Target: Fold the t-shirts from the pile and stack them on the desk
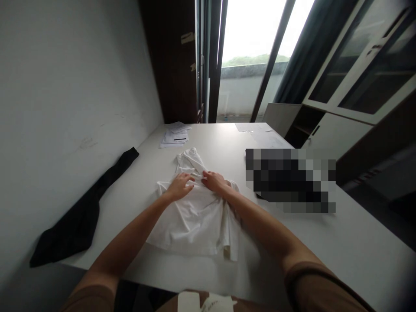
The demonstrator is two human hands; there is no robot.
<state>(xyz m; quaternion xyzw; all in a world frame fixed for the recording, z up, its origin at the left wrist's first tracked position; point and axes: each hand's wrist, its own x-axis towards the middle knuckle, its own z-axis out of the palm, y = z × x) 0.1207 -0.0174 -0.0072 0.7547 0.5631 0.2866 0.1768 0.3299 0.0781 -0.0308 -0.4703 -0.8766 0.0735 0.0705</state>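
A white shirt (191, 223) lies rumpled on the tabletop (221, 138), in the middle of the frame. The left hand (182, 185) rests on it, thumb and fingers apart. The right hand (212, 178) touches it just beside, fingers bent; whether they grip cloth I cannot tell. Black cloth (76, 223) lies at lower left, papers (175, 135) above centre.

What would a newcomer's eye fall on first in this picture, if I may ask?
Probably the white garment in the middle of the table, with the left hand and right hand on its upper part. Then the bright window at the back, and the black cloth along the table's left side by the wall. A pixelated patch on the right also stands out.
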